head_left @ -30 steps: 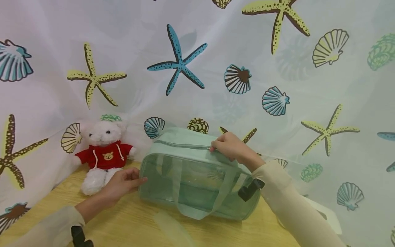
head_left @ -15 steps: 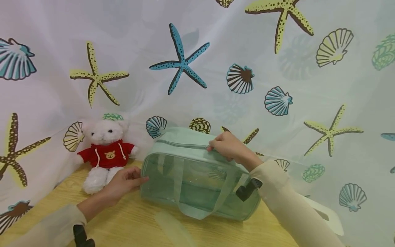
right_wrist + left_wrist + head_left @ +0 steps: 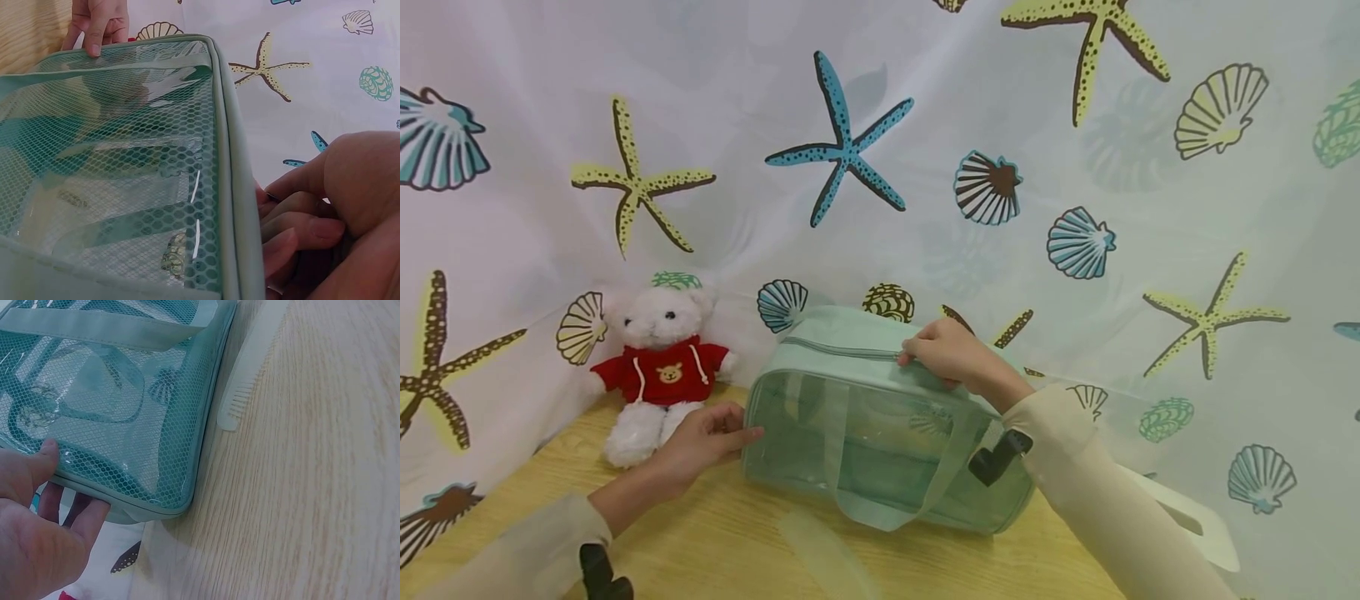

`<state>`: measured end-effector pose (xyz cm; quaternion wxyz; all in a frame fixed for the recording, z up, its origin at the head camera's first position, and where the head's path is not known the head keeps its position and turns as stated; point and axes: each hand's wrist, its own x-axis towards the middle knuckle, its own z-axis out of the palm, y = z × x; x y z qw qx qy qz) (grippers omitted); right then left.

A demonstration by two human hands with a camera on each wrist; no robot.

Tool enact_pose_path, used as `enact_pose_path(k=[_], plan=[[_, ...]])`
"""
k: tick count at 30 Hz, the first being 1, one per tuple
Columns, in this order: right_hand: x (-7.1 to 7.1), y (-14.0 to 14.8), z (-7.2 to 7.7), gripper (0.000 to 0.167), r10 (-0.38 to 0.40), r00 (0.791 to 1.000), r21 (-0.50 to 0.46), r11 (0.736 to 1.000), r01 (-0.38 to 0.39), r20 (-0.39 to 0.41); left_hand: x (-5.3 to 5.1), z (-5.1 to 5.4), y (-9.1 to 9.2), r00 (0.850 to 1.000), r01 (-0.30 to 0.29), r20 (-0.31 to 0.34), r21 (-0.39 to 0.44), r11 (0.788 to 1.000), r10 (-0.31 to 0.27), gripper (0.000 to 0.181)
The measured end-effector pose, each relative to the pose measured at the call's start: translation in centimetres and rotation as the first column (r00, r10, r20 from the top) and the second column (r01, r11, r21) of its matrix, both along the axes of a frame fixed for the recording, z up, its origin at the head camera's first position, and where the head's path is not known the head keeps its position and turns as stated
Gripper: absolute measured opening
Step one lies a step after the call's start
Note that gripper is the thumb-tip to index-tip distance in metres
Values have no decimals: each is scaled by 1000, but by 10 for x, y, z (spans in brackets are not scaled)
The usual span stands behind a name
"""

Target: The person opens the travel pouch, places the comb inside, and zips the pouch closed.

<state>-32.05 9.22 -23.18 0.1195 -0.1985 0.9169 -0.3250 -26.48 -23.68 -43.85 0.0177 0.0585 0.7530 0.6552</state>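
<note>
A pale green see-through bag with a mesh front and strap handles stands on the table. The right hand pinches the zipper at the bag's top, right of its middle; in the right wrist view that hand has its fingers curled beside the top edge. At the bag's left end, the left hand grips the side edge. The left wrist view shows this hand with its thumb on the mesh face and fingers round behind the edge.
A white teddy bear in a red hoodie sits behind the left hand. A pale comb lies on the wooden table before the bag. Beside the right forearm is a white object with a slot. A patterned curtain hangs behind.
The right hand has shifted slightly left along the bag's top with the zipper. The left hand keeps its place at the bag's left end.
</note>
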Motion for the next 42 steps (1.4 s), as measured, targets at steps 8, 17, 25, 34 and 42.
enact_pose_path(k=[8, 17, 25, 34, 42], plan=[[-2, -8, 0, 36, 14, 1000, 10, 1000, -14, -6, 2, 2, -3, 1000, 0, 12, -3, 1000, 0, 16], [1, -10, 2, 36, 4, 1000, 2, 1000, -4, 3, 1, 0, -2, 1000, 3, 10, 8, 1000, -3, 20], [-3, -10, -1, 37, 11, 1000, 3, 1000, -11, -18, 1, 1, -2, 1000, 11, 4, 1, 1000, -11, 20], [-4, -17, -1, 37, 14, 1000, 7, 1000, -14, -17, 1, 1, -1, 1000, 15, -10, 7, 1000, -15, 17], [-3, -21, -1, 37, 23, 1000, 12, 1000, -23, -18, 2, 0, -2, 1000, 7, -1, 1, 1000, -7, 16]])
